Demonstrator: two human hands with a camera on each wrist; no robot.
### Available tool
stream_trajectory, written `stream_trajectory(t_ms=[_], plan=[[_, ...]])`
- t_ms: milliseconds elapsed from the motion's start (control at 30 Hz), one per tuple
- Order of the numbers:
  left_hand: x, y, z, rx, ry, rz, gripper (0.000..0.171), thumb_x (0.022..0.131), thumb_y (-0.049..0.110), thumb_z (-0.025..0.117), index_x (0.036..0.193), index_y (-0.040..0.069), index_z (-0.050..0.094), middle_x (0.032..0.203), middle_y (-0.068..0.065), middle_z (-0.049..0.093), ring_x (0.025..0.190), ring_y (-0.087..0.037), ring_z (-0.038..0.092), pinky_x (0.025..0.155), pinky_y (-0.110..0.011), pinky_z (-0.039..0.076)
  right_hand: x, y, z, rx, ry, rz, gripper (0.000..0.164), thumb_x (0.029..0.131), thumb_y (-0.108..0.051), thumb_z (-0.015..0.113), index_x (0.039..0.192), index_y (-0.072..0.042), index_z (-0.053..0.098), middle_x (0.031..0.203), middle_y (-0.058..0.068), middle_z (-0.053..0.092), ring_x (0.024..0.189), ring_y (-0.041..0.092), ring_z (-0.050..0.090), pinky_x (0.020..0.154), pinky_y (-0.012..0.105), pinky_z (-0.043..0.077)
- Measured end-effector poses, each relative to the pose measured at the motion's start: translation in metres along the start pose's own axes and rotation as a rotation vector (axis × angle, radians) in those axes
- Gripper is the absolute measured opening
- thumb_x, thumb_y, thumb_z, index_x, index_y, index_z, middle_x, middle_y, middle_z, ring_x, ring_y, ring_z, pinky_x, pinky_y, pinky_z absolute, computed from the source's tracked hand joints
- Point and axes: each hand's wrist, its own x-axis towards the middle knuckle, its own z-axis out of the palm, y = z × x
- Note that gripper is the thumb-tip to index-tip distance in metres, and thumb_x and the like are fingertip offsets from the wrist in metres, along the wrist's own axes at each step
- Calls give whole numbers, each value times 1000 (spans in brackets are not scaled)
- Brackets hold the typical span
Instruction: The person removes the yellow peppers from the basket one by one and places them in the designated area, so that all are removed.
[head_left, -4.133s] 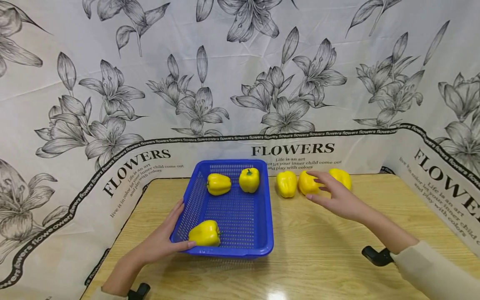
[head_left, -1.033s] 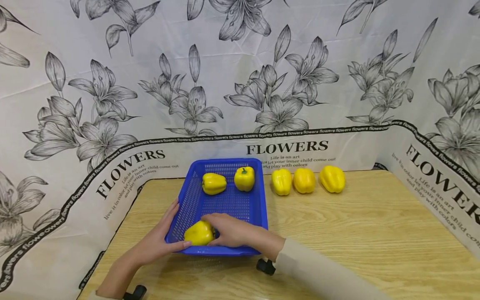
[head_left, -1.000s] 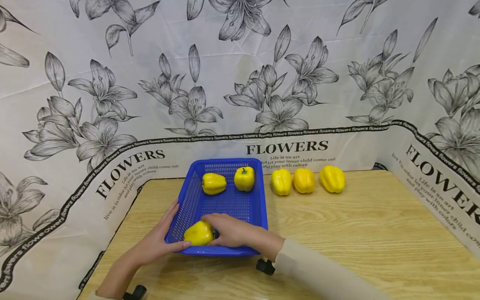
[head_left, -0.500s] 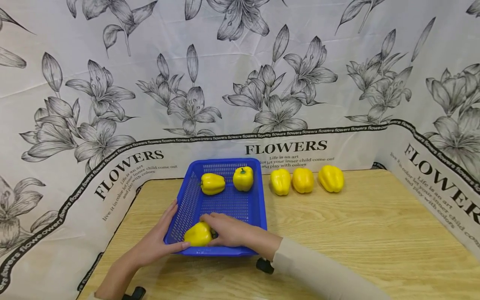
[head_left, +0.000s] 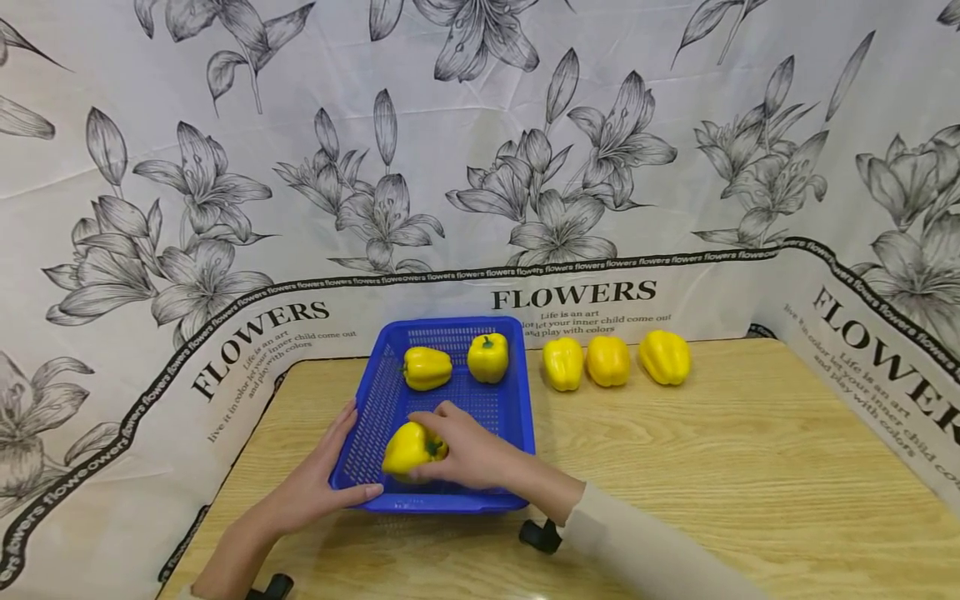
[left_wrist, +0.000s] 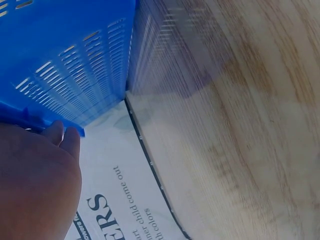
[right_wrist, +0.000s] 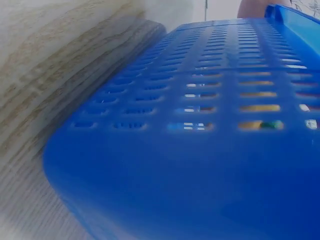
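Note:
My left hand point(head_left: 311, 483) grips the near left corner of a blue plastic basket point(head_left: 528, 425), thumb along the front rim and fingers at the left side. In the left wrist view, fingertips point(left_wrist: 70, 140) lie over the basket's rim. My right hand point(head_left: 468, 450) reaches into the basket and holds a yellow bell pepper point(head_left: 407, 450) by its stem end, thumb and fingers on either side. The pepper is tilted, its green stem towards the palm. The basket's slotted wall point(right_wrist: 200, 165) blocks this hand in the right wrist view.
Two more yellow peppers lie in the back of the basket, one on its side point(head_left: 427, 368) and one stem up point(head_left: 487, 358). Three others stand in a row on the wooden table point(head_left: 675, 450), including a deeper yellow one point(head_left: 608, 361). A flower-printed cloth point(head_left: 420, 225) hangs behind.
Earlier the right hand was over the peppers on the table; it then moved into the basket and took hold of the near pepper. Since half a second ago, that pepper has shifted up and right.

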Motion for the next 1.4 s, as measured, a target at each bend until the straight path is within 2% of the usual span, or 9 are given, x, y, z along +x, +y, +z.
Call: stream_trajectory(t_ms=[167, 433, 600, 867, 1133, 1267, 1400], plan=[[0, -1, 1, 0, 6, 8, 110, 88, 45, 78, 166, 17, 6, 173, -8, 0, 154, -45, 11, 114, -73, 22, -4, 3, -6, 43, 42, 12, 73, 91, -46, 76, 149, -11, 51, 122, 5, 59, 98, 12, 54, 81, 24, 49], [0, -2, 0, 1, 16, 16, 111, 87, 42, 80, 166, 16, 7, 173, -8, 1, 154, -44, 12, 114, -73, 21, -11, 8, -17, 119, 94, 26, 61, 89, -48, 78, 130, -8, 56, 111, 0, 65, 93, 11, 60, 79, 25, 54], [-1, -2, 0, -2, 14, 16, 110, 87, 42, 79, 166, 15, 7, 173, -8, 0, 154, -44, 11, 114, -73, 21, -16, 11, -26, 151, 117, 6, 60, 91, -45, 77, 133, -7, 57, 116, 1, 66, 100, 13, 61, 82, 32, 58], [0, -2, -1, -9, 8, 10, 111, 88, 42, 79, 166, 15, 6, 173, -6, -1, 155, -43, 9, 115, -73, 20, -21, 22, -41, 184, 149, -2, 62, 93, -40, 75, 141, -5, 58, 121, 3, 66, 103, 16, 60, 82, 29, 58], [0, -2, -1, -10, 8, 16, 111, 87, 42, 80, 166, 14, 6, 173, -3, -3, 156, -42, 7, 115, -72, 20, -29, 32, -58, 250, 144, 0, 62, 98, -35, 70, 147, -3, 53, 130, 8, 64, 105, 20, 59, 88, 36, 54], [0, -2, -1, -10, 8, 17, 111, 88, 41, 79, 166, 13, 6, 173, -7, -1, 155, -43, 7, 115, -73, 21, -33, 36, -67, 252, 151, -4, 61, 98, -35, 71, 146, -2, 53, 126, 7, 65, 103, 19, 60, 88, 35, 55], [0, -2, -1, -9, 6, 11, 111, 88, 42, 79, 166, 14, 6, 173, -7, -1, 155, -42, 7, 114, -73, 21, -38, 37, -75, 243, 169, 36, 60, 96, -38, 73, 143, -7, 57, 120, 5, 67, 100, 19, 62, 84, 34, 56]])
